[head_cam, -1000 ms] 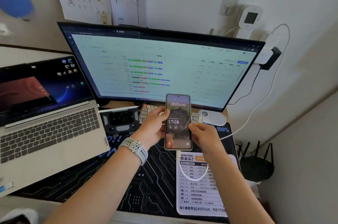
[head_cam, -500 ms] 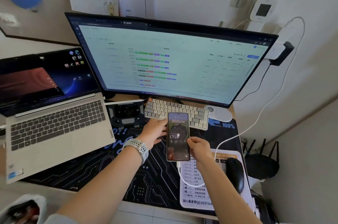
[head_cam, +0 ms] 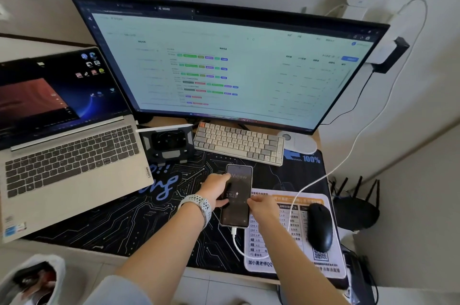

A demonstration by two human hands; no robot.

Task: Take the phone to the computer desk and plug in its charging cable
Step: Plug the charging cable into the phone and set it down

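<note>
One laptop (head_cam: 67,155), marked "Lenovo", sits at the desk's left edge, with one monitor (head_cam: 224,63) along the back edge and one keyboard (head_cam: 239,143) before it. One phone (head_cam: 237,196) lies face up on the black desk mat (head_cam: 119,225) near the front edge, long axis running front to back, charging port toward the person; its screen reads "Meow". The left hand (head_cam: 216,191) grips its left side, fingers curled on it; the right hand (head_cam: 262,207) pinches its right side. One white cable (head_cam: 237,242) is plugged into its port. One mouse (head_cam: 319,226) rests on a printed pad (head_cam: 286,262) at the right edge; "100%" shows on the mat.
</note>
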